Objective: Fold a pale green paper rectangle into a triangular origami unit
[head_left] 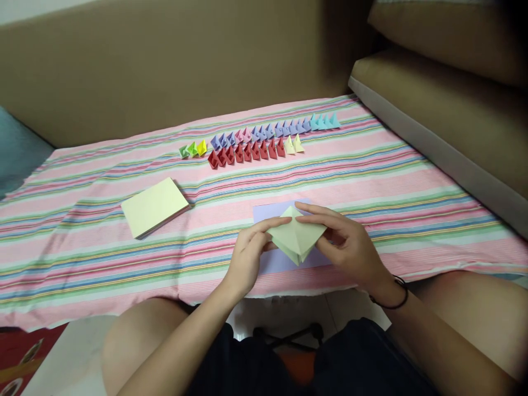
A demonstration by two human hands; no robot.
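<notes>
A pale green paper (297, 237) folded into a diamond shape is held just above the table between both hands. My left hand (248, 254) pinches its left corner with fingers closed on the fold. My right hand (346, 242) grips its right side, index finger stretched along the top edge. Under the paper lies a flat lilac sheet (275, 262) on the striped cloth.
A stack of pale yellow paper squares (153, 207) lies at the left. Two rows of small folded paper boats (256, 141) in green, yellow, red, purple, pink and blue stand further back. The striped cloth (82, 242) covers the low table. A sofa (445, 104) stands behind and to the right.
</notes>
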